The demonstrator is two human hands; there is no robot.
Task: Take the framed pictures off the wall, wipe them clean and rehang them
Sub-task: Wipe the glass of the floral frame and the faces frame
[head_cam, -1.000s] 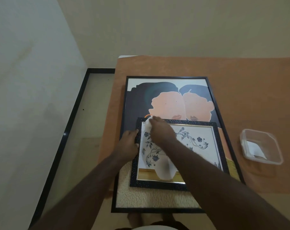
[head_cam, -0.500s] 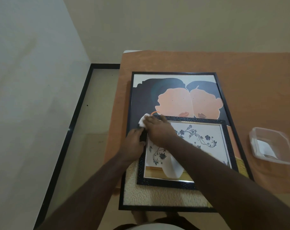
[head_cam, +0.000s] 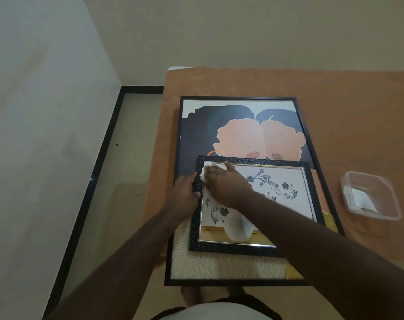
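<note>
A small picture with a textured black frame, showing a white vase and blue flowers, lies on top of a large black-framed picture of two peach faces. Both lie flat on an orange-covered table. My left hand grips the small frame's left edge. My right hand presses a white wipe flat on the glass near the small picture's top left corner.
A clear plastic tub with a white wipe inside stands on the table at the right. Left of the table is a floor strip with a black skirting, then a plain wall. My feet show below the table's front edge.
My right hand with the wipe has slid from the frame's top left corner onto the glass just inside it. My left hand keeps its hold on the left edge.
</note>
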